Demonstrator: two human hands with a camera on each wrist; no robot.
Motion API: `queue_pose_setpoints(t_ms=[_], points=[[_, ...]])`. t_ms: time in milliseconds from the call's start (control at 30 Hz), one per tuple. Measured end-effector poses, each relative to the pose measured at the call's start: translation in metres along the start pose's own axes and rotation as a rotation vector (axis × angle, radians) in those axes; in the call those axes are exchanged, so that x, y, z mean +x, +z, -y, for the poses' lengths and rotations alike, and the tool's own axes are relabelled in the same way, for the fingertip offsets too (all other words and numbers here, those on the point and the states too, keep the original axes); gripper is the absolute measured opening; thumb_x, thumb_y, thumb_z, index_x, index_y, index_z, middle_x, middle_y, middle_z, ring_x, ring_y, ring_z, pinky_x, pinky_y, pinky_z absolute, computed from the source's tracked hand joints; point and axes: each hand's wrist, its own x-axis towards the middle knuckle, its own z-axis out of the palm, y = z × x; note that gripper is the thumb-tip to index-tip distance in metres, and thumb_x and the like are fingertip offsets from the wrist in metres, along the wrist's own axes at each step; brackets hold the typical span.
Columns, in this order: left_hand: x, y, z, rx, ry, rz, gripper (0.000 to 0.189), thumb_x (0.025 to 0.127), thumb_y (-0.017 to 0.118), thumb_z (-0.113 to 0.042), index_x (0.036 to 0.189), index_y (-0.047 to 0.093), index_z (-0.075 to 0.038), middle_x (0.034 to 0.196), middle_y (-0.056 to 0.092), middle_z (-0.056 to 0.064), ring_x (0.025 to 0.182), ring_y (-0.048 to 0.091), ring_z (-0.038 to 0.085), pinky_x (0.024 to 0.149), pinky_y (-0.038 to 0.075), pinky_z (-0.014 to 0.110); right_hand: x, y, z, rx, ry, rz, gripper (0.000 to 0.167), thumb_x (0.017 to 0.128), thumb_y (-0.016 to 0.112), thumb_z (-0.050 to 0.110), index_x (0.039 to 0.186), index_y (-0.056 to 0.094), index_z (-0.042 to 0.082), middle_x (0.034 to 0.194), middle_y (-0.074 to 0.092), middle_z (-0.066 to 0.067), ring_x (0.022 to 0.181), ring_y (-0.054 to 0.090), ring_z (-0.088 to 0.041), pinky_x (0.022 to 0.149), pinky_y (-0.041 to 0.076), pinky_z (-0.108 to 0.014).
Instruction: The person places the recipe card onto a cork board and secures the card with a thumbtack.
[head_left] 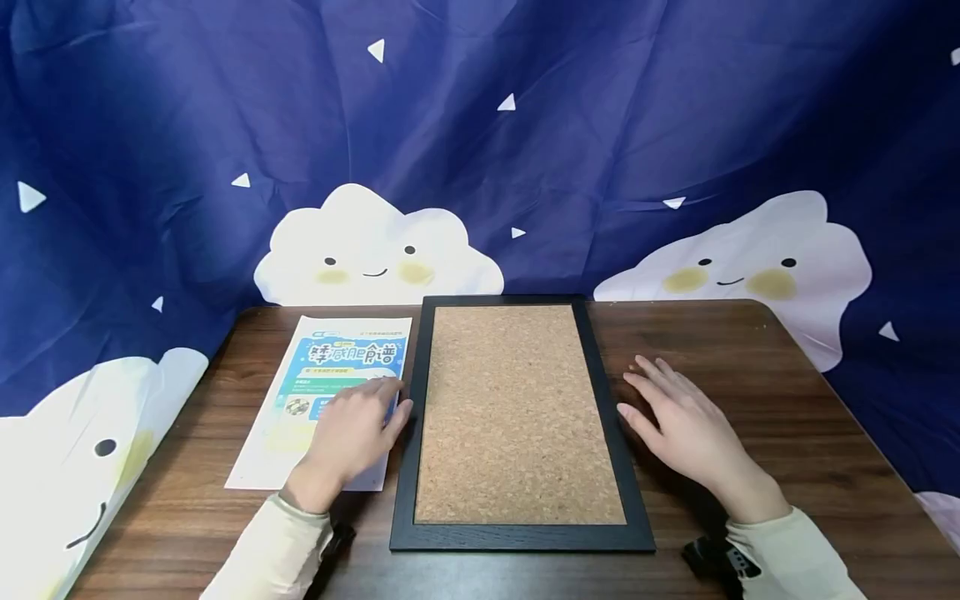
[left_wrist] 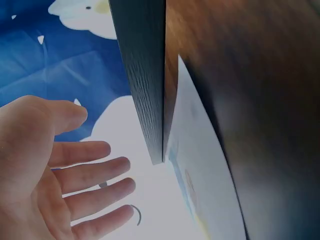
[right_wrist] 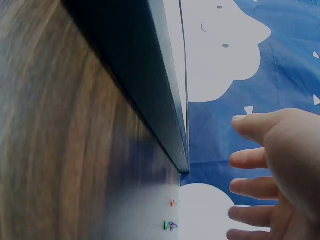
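A cork board (head_left: 517,417) in a black frame (head_left: 402,500) lies on the table between my hands. Over a printed paper sheet (head_left: 330,354) to its left hovers my left hand (head_left: 352,429), thumb near the frame's left side. In the left wrist view that hand's fingers (left_wrist: 100,177) are spread and relaxed, holding nothing. My right hand (head_left: 690,429) is beside the frame's right side, its fingertips a short way from the edge. The right wrist view shows its fingers (right_wrist: 255,187) extended and apart, with nothing in them.
The brown wood-grain table (head_left: 765,375) ends at a dark blue curtain (head_left: 555,150) printed with white clouds. Tiny coloured items, a red one (right_wrist: 172,203) and a green one (right_wrist: 166,225) among them, lie on the table in the right wrist view.
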Motion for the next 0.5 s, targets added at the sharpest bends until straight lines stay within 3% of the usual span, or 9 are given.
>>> queue_pose_setpoints(t_ms=[100, 167, 333, 500], points=[[-0.002, -0.002, 0.008, -0.025, -0.06, 0.029, 0.035, 0.106, 0.067, -0.032, 0.128, 0.076, -0.005, 0.12, 0.08, 0.016, 0.11, 0.076, 0.04, 0.093, 0.061, 0.057, 0.0, 0.0, -0.004, 0.014, 0.019, -0.055, 0.043, 0.105, 0.071, 0.027, 0.139, 0.07, 0.0, 0.15, 0.062, -0.029, 0.136, 0.061, -0.053, 0.106, 0.051, -0.071], [-0.004, -0.005, 0.014, -0.036, -0.096, 0.064, 0.038, 0.106, 0.067, -0.032, 0.131, 0.075, -0.004, 0.126, 0.078, 0.018, 0.117, 0.074, 0.042, 0.098, 0.059, 0.059, 0.0, 0.0, -0.007, 0.031, 0.053, -0.056, 0.039, 0.106, 0.071, 0.025, 0.136, 0.072, 0.001, 0.141, 0.069, -0.029, 0.128, 0.067, -0.052, 0.1, 0.054, -0.07], [-0.01, -0.01, 0.031, -0.045, -0.181, 0.167, 0.044, 0.107, 0.065, -0.031, 0.138, 0.069, -0.001, 0.141, 0.069, 0.023, 0.136, 0.062, 0.046, 0.114, 0.049, 0.063, 0.0, 0.002, -0.019, 0.067, 0.126, -0.04, 0.034, 0.107, 0.069, 0.024, 0.131, 0.074, 0.0, 0.133, 0.072, -0.031, 0.121, 0.069, -0.053, 0.097, 0.055, -0.07], [-0.016, -0.012, 0.047, -0.039, -0.25, 0.234, 0.05, 0.107, 0.063, -0.033, 0.143, 0.065, 0.001, 0.15, 0.061, 0.028, 0.142, 0.054, 0.051, 0.118, 0.043, 0.068, 0.0, 0.005, -0.033, 0.087, 0.177, -0.033, 0.033, 0.106, 0.07, 0.021, 0.13, 0.073, -0.002, 0.134, 0.07, -0.032, 0.122, 0.067, -0.055, 0.099, 0.052, -0.072]])
